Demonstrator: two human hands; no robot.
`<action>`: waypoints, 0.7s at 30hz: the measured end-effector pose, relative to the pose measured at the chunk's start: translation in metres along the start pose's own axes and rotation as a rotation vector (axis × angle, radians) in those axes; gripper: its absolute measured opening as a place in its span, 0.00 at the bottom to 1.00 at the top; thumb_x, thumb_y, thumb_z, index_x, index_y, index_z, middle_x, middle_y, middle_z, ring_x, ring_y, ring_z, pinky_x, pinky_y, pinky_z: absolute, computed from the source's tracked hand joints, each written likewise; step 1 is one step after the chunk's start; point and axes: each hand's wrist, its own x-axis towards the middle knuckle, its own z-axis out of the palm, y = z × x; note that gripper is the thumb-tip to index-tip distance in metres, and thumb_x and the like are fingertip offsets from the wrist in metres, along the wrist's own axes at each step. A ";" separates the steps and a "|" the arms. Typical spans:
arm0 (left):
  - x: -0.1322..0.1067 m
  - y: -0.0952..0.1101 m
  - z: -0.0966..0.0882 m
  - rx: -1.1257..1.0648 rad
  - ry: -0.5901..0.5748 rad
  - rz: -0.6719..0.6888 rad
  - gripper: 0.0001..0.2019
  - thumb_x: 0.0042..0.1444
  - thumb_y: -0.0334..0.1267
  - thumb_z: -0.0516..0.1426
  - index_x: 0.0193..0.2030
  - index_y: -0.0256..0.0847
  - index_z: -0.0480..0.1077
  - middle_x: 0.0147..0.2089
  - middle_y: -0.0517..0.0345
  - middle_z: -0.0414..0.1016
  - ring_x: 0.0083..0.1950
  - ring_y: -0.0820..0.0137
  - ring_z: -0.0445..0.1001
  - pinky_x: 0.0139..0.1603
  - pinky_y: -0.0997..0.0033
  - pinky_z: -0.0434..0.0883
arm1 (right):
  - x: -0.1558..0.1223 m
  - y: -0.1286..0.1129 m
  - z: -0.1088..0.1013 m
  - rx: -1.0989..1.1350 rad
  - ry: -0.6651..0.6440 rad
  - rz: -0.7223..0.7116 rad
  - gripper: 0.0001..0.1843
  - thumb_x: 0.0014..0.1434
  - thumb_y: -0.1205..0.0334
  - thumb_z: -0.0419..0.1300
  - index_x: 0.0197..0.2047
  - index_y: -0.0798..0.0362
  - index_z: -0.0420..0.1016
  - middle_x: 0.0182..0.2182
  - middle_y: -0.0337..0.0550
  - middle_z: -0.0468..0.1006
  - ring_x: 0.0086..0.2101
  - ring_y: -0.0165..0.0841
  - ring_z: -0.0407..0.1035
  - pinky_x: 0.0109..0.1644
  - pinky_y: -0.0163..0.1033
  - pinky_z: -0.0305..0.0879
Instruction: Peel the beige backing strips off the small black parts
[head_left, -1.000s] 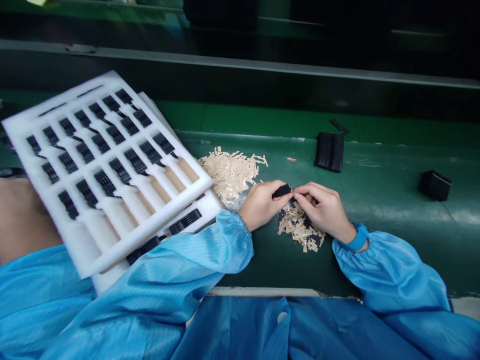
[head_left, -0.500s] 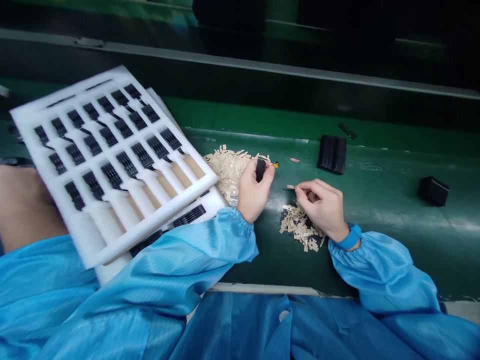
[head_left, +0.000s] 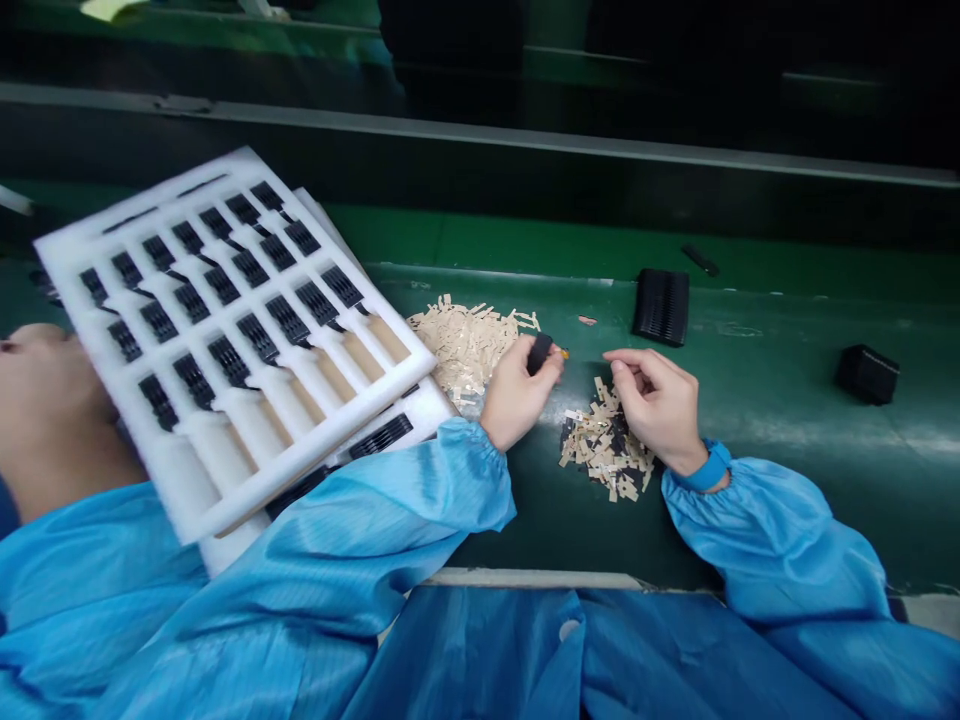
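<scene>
My left hand [head_left: 516, 392] is closed on a small black part [head_left: 538, 353] with a tiny orange tip, held just right of a heap of tan paper strips [head_left: 469, 340]. My right hand [head_left: 658, 405] rests with curled fingers over a second, smaller pile of tan strips and black bits [head_left: 604, 448] on the green belt; what its fingertips pinch, if anything, I cannot make out. Both arms wear blue sleeves.
A white foam tray [head_left: 225, 330] with rows of black parts leans on my left arm, over another tray. A black ribbed stack [head_left: 661, 306] and a black block [head_left: 868, 373] lie further right on the belt [head_left: 787, 440]. A metal rail [head_left: 525, 140] runs behind.
The hands, joined on the black part a second ago, parted. The left hand carried the part up to the large heap, then eased back; the right hand settled over the small pile.
</scene>
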 end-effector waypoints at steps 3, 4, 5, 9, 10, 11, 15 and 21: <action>-0.001 -0.001 -0.003 0.128 0.090 0.160 0.06 0.60 0.36 0.61 0.42 0.39 0.70 0.28 0.66 0.65 0.30 0.76 0.66 0.36 0.72 0.66 | 0.001 0.004 -0.001 0.183 -0.011 0.163 0.11 0.66 0.57 0.60 0.42 0.53 0.82 0.26 0.40 0.76 0.23 0.28 0.65 0.26 0.36 0.60; -0.002 0.000 -0.003 0.096 0.034 0.192 0.08 0.60 0.37 0.62 0.43 0.40 0.70 0.27 0.68 0.62 0.29 0.77 0.64 0.36 0.73 0.65 | 0.003 0.005 -0.002 0.255 -0.033 0.213 0.11 0.66 0.56 0.60 0.42 0.53 0.82 0.25 0.40 0.76 0.23 0.28 0.65 0.26 0.35 0.60; -0.005 0.002 -0.002 0.033 -0.048 0.196 0.10 0.59 0.38 0.63 0.44 0.40 0.69 0.26 0.69 0.60 0.28 0.77 0.63 0.35 0.74 0.64 | 0.004 0.006 -0.003 0.325 -0.073 0.257 0.12 0.65 0.54 0.61 0.41 0.54 0.82 0.25 0.39 0.76 0.23 0.28 0.65 0.26 0.34 0.60; -0.011 0.007 0.002 -0.200 -0.335 0.041 0.23 0.51 0.40 0.69 0.49 0.41 0.65 0.28 0.71 0.57 0.29 0.78 0.64 0.35 0.75 0.66 | 0.007 0.002 -0.009 0.580 -0.398 0.357 0.15 0.63 0.50 0.64 0.41 0.54 0.83 0.29 0.41 0.77 0.20 0.23 0.58 0.22 0.32 0.53; -0.011 0.008 0.003 -0.199 -0.360 0.007 0.25 0.49 0.40 0.70 0.50 0.41 0.65 0.28 0.71 0.58 0.29 0.79 0.63 0.35 0.76 0.66 | 0.007 0.000 -0.010 0.632 -0.480 0.364 0.15 0.63 0.50 0.64 0.42 0.53 0.84 0.32 0.42 0.78 0.20 0.22 0.57 0.21 0.32 0.52; -0.010 0.008 0.003 -0.187 -0.376 -0.015 0.26 0.48 0.39 0.71 0.50 0.40 0.65 0.28 0.72 0.58 0.29 0.79 0.63 0.35 0.76 0.66 | 0.006 -0.001 -0.011 0.679 -0.533 0.364 0.14 0.63 0.51 0.65 0.42 0.53 0.84 0.34 0.42 0.78 0.20 0.21 0.57 0.21 0.32 0.51; -0.007 0.006 0.003 -0.219 -0.423 -0.076 0.27 0.46 0.41 0.72 0.49 0.40 0.65 0.28 0.72 0.58 0.29 0.80 0.64 0.35 0.77 0.68 | 0.004 0.000 -0.012 0.799 -0.487 0.334 0.10 0.59 0.55 0.69 0.36 0.53 0.83 0.33 0.41 0.76 0.24 0.24 0.63 0.24 0.32 0.57; -0.007 0.005 0.005 -0.214 -0.331 -0.152 0.19 0.58 0.47 0.63 0.49 0.39 0.66 0.30 0.67 0.66 0.27 0.74 0.77 0.32 0.71 0.77 | 0.004 0.005 -0.006 0.523 -0.116 0.343 0.09 0.60 0.56 0.68 0.35 0.53 0.80 0.24 0.36 0.73 0.21 0.24 0.60 0.25 0.33 0.59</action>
